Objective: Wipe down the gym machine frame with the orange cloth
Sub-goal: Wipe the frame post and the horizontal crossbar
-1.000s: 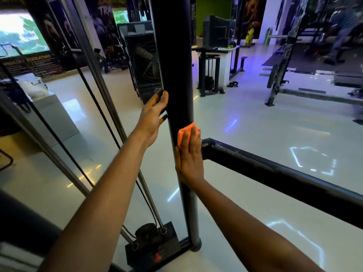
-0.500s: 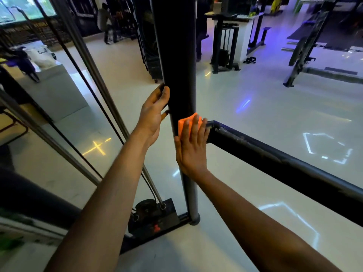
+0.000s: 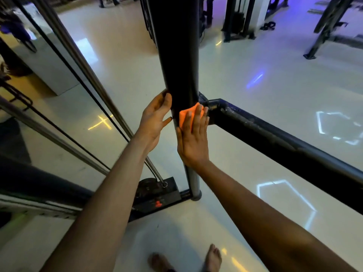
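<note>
A black upright post (image 3: 176, 55) of the gym machine frame rises straight ahead of me. A black horizontal bar (image 3: 284, 142) joins it at the right and runs toward the lower right. My right hand (image 3: 193, 138) presses the orange cloth (image 3: 185, 115) flat against the post just beside that joint, fingers straight; only the cloth's upper part shows past my fingers. My left hand (image 3: 156, 118) rests on the post's left side at about the same height, fingers straight along it, thumb out toward the post.
Steel guide rods (image 3: 82, 61) and a thin black cable slant down at the left to a black base block (image 3: 157, 193) by the post's foot. My bare feet (image 3: 213, 258) stand below on the glossy white floor. Other machines (image 3: 239, 18) stand far back.
The view has tilted downward, showing my feet. My right hand with the cloth has slid a little down the post near the joint. My left hand stays on the post.
</note>
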